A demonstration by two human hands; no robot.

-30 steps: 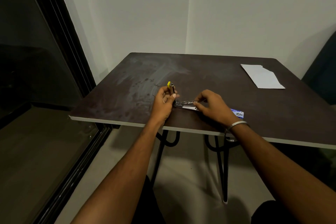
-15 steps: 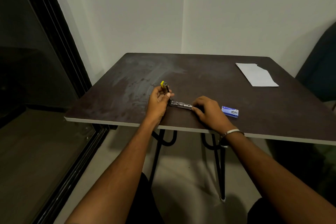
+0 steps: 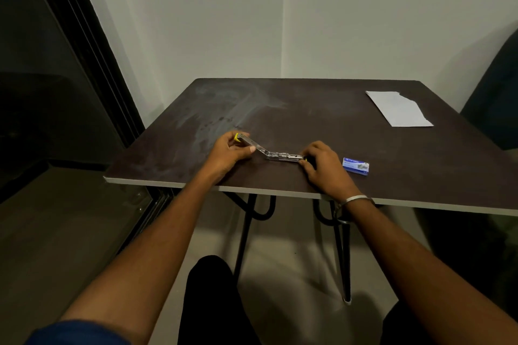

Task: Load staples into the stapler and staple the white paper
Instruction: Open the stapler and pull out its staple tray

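Observation:
A small metal stapler (image 3: 276, 154) with a yellow end lies swung wide open near the table's front edge. My left hand (image 3: 228, 152) grips its raised top arm at the yellow tip. My right hand (image 3: 322, 166) pinches the other end of the stapler, which rests flat on the table. A blue staple box (image 3: 355, 166) sits just right of my right hand. The white paper (image 3: 399, 108), with one torn corner, lies flat at the table's far right.
The dark brown table (image 3: 280, 109) stands in a corner against white walls. A dark glass door frame (image 3: 84, 45) runs along the left. A dark chair (image 3: 496, 98) stands at the right edge. My knees show below the table's front edge.
My left hand has swung the stapler's top arm back and down to the left, so the stapler is opened much wider. My right hand has slid to the stapler's right end.

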